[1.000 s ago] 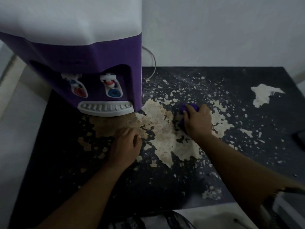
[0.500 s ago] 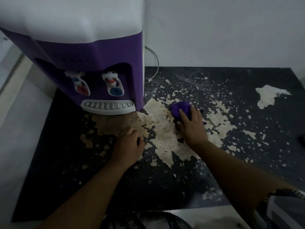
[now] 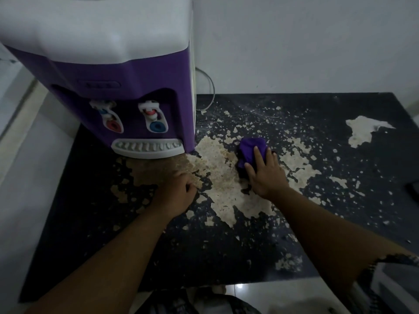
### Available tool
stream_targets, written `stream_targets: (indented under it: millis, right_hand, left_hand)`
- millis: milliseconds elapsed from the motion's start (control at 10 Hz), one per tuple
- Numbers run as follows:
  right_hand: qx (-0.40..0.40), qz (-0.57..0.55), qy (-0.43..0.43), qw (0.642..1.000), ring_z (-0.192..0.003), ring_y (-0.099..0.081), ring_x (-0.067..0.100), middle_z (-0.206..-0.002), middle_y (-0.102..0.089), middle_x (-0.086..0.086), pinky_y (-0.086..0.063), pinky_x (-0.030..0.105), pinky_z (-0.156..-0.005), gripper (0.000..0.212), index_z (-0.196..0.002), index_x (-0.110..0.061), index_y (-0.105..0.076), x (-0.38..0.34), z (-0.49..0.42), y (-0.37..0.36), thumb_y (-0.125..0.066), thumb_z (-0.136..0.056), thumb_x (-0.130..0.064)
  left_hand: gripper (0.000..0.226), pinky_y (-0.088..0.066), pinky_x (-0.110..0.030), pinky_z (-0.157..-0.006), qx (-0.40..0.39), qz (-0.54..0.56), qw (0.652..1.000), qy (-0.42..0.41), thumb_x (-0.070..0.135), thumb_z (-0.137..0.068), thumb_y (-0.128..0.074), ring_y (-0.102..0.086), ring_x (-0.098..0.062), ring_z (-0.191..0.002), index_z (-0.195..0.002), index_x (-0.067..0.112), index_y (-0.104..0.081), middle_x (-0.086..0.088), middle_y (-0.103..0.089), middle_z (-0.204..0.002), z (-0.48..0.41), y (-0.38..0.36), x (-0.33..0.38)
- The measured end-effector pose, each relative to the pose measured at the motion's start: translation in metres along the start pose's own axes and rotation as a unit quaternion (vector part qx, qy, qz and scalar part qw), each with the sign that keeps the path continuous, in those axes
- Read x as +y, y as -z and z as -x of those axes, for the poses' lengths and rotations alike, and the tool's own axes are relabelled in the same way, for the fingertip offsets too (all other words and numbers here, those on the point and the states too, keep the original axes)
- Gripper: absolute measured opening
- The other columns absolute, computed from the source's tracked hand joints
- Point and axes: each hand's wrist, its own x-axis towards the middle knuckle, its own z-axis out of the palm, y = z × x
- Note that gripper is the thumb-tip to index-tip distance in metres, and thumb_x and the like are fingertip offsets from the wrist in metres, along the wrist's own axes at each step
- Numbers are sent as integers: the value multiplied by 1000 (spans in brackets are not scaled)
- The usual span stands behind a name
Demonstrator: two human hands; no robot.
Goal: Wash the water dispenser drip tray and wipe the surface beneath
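Observation:
A purple and white water dispenser point(image 3: 127, 71) stands at the back left of a dark tabletop point(image 3: 340, 200) whose coating has flaked into pale patches. Its white drip tray point(image 3: 147, 148) sits in place at the base, under a red tap and a blue tap. My right hand point(image 3: 264, 173) lies flat with straight fingers on a purple cloth point(image 3: 249, 148), pressing it onto the largest pale patch point(image 3: 226, 191) just right of the dispenser. My left hand point(image 3: 175, 192) rests on the table in front of the tray, fingers curled under, holding nothing that I can see.
A white wall rises behind the table. A grey cable point(image 3: 209, 87) loops down beside the dispenser. Another pale patch point(image 3: 362, 130) lies at the far right. A dark object point(image 3: 413, 191) sits at the right edge. Light floor runs along the left.
My right hand has pushed the purple cloth away from me and a little to the right, so more cloth shows beyond the fingers. The left hand has stayed in place.

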Motion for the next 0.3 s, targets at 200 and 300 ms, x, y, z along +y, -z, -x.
stream_targets:
  millis: [200,300]
  right_hand:
    - [-53,10,23,998,-152,7,35,-165,13,12,-9,54,-121,68,-157,-36,3,4,-3,15,-19,-98,-64]
    - [19,7,77,997,-152,-2,35,-166,1,14,-15,54,-121,66,-157,-32,-11,-8,0,30,-23,-99,-62]
  left_hand:
    - [25,-46,-37,-66,-23,-6,1000,20,28,-95,-52,-53,-20,-72,-77,12,-53,-2,-52,-79,-2,4,4]
    - [24,-40,-33,-62,-45,29,998,27,29,-95,-53,-52,-19,-68,-75,15,-52,0,-52,-69,-8,15,11]
